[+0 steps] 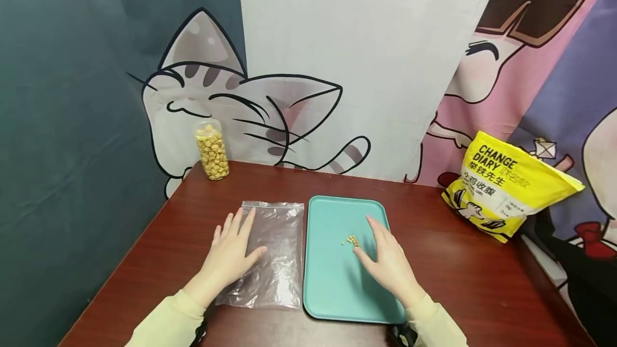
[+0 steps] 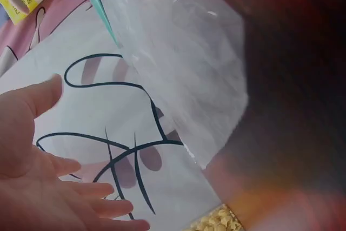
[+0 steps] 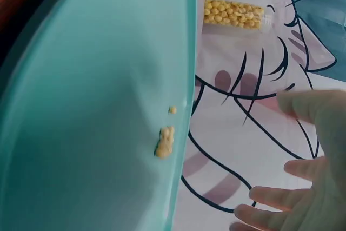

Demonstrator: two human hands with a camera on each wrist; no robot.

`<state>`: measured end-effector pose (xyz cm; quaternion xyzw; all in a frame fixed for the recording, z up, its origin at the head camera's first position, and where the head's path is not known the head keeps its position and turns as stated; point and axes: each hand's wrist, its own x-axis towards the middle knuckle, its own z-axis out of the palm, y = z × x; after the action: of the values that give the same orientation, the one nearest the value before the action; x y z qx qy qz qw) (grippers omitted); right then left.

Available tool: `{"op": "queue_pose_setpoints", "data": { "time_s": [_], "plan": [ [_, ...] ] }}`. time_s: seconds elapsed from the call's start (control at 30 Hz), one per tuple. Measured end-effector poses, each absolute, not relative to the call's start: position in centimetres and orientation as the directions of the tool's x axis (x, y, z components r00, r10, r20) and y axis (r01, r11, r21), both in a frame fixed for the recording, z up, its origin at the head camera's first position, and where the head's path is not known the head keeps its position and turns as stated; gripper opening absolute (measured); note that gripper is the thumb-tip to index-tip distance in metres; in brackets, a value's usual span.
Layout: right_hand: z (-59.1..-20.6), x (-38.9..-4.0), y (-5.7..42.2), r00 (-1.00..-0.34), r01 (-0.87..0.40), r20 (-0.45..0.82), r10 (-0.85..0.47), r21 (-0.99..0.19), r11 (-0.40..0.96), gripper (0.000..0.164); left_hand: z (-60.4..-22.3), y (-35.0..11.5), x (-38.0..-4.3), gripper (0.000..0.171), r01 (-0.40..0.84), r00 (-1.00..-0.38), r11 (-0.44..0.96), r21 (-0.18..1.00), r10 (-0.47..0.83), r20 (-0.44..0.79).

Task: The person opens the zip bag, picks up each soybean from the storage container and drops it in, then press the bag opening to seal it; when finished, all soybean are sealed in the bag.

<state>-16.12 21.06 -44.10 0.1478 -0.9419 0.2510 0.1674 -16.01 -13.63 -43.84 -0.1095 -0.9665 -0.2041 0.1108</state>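
Over the clear zip bag (image 1: pixel 277 261), which lies flat on the table, my left hand (image 1: pixel 230 253) hovers with fingers spread and holds nothing. My right hand (image 1: pixel 388 261) is above the right side of a teal tray (image 1: pixel 332 293), its fingers extended and apart, also holding nothing. On the tray, left of that hand's thumb, sits a small cluster of pale yellow beans (image 1: pixel 354 241), with a single one lying slightly apart. In the right wrist view the same cluster of beans (image 3: pixel 164 143) shows near the tray's edge, and the right palm faces it.
A clear jar of yellow round pieces (image 1: pixel 212 153) stands at the table's back left corner. Toward the right edge stands a bulging yellow snack bag (image 1: pixel 501 186). Behind the reddish-brown table (image 1: pixel 448 261) hangs a cloth with a cartoon cat.
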Motion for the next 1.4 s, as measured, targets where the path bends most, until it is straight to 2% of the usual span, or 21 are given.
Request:
{"op": "queue_pose_setpoints", "data": {
  "time_s": [0.33, 0.47, 0.8, 1.07, 1.4],
  "plan": [
    [-44.6, -17.5, 18.8, -0.917, -0.335, 0.377, -0.127, -0.56, 0.757, 0.031, -44.1, -12.6, -17.9, 0.06, 0.246, -0.954, 0.893, 0.377, 0.154, 0.258],
    [-44.0, -18.1, 17.7, -0.917, -0.349, 0.375, -0.14, -0.578, 0.738, 0.021, -44.3, -12.7, -18.7, 0.054, 0.214, -0.966, 0.891, 0.402, 0.132, 0.222],
    [-44.4, -19.6, 16.2, -0.916, -0.367, 0.362, -0.176, -0.573, 0.733, 0.018, -44.4, -12.6, -20.4, 0.053, 0.121, -0.989, 0.881, 0.457, 0.07, 0.126],
    [-44.5, -19.9, 14.8, -0.928, -0.35, 0.328, -0.175, -0.611, 0.71, 0.016, -44.2, -12.4, -22.3, 0.05, 0.098, -0.993, 0.87, 0.484, 0.057, 0.1],
    [-43.9, -20.9, 12.6, -0.934, -0.345, 0.307, -0.182, -0.652, 0.675, 0.016, -43.9, -12.2, -23.7, 0.047, 0.098, -0.995, 0.896, 0.433, 0.077, 0.065]
  ]
}}
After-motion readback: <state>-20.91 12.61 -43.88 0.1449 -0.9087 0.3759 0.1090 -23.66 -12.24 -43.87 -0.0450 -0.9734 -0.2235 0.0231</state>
